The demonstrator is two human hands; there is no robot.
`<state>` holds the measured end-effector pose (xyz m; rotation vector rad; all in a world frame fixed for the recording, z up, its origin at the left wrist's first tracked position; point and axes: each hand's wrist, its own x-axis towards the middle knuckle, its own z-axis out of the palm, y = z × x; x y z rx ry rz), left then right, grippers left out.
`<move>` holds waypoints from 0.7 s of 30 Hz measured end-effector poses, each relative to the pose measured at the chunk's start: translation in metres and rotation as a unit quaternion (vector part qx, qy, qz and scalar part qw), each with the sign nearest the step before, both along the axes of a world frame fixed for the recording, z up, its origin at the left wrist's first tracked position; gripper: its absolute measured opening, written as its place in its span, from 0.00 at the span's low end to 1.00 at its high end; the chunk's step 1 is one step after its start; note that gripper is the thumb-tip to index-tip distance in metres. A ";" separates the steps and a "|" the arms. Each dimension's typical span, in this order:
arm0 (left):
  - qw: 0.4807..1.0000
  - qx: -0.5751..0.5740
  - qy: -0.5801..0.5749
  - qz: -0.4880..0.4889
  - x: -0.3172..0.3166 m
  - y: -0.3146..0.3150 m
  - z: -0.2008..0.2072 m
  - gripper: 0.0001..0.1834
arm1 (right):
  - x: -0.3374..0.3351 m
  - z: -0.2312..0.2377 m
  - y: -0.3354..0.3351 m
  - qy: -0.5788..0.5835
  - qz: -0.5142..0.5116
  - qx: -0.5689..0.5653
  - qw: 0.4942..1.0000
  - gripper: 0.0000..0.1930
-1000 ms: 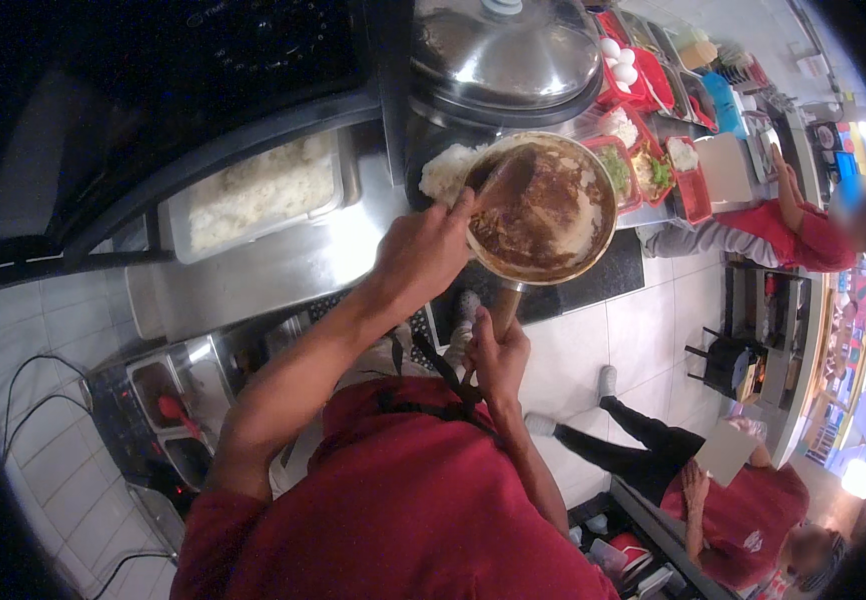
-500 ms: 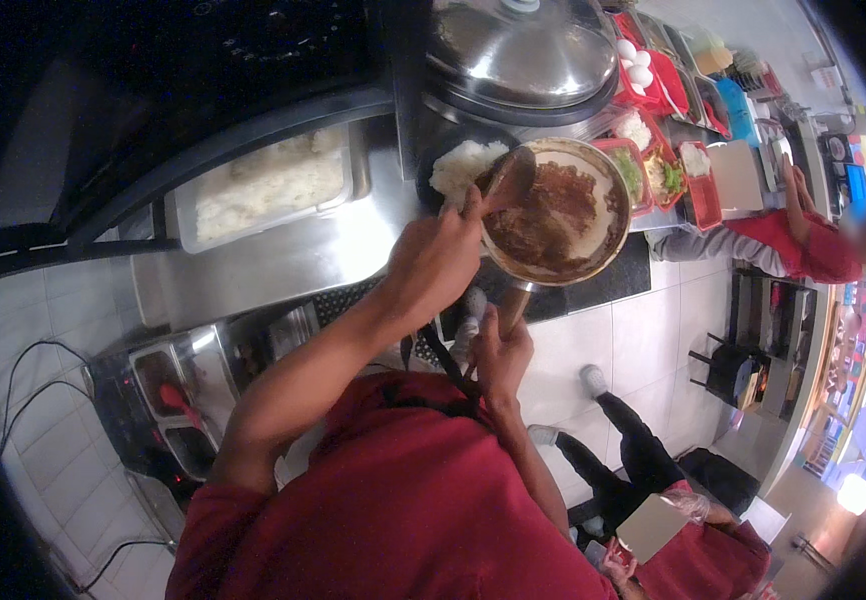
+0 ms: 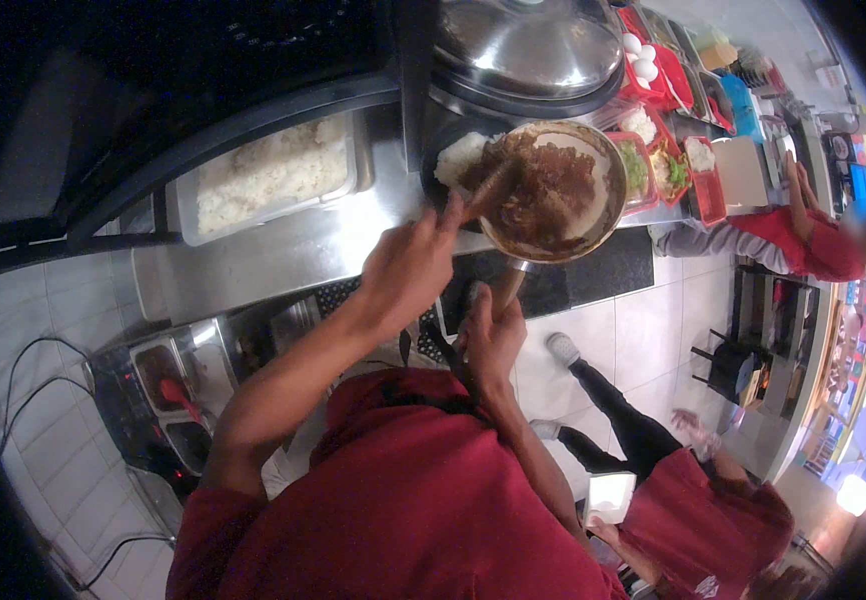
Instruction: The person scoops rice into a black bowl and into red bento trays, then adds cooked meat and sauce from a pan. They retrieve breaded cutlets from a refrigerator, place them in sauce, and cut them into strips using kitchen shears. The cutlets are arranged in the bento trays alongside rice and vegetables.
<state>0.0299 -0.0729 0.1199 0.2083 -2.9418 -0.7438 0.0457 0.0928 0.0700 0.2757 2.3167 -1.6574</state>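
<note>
My left hand (image 3: pixel 411 268) is closed round the handle of a brown wooden-looking spoon (image 3: pixel 493 192), its head lying in the brown sauce. My right hand (image 3: pixel 493 335) grips the handle of a frying pan (image 3: pixel 605 225). Dark brown minced-looking sauce (image 3: pixel 555 185) fills much of the pan and reaches its left rim. That rim hangs over a mound of white rice (image 3: pixel 461 160) in a dark dish, partly hidden by pan and spoon. Whether sauce lies on the rice under the spoon is hard to tell.
A lidded steel cooker (image 3: pixel 528 50) stands beyond the pan. A clear tub of rice (image 3: pixel 268 185) sits on the steel counter at left. Red trays hold eggs (image 3: pixel 643 65) and chopped greens (image 3: pixel 633 165). A co-worker (image 3: pixel 703 520) with a white box stands behind at right; another (image 3: pixel 813 235) is farther off.
The pan has moved slightly up and left over the rice, and sauce has slid toward its left rim. My left hand has shifted left with the spoon. The nearer co-worker has moved.
</note>
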 end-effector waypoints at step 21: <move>0.970 0.172 -0.126 -0.117 -0.019 -0.023 0.055 0.18 | -0.002 0.000 0.001 0.041 -0.014 0.060 0.997 0.14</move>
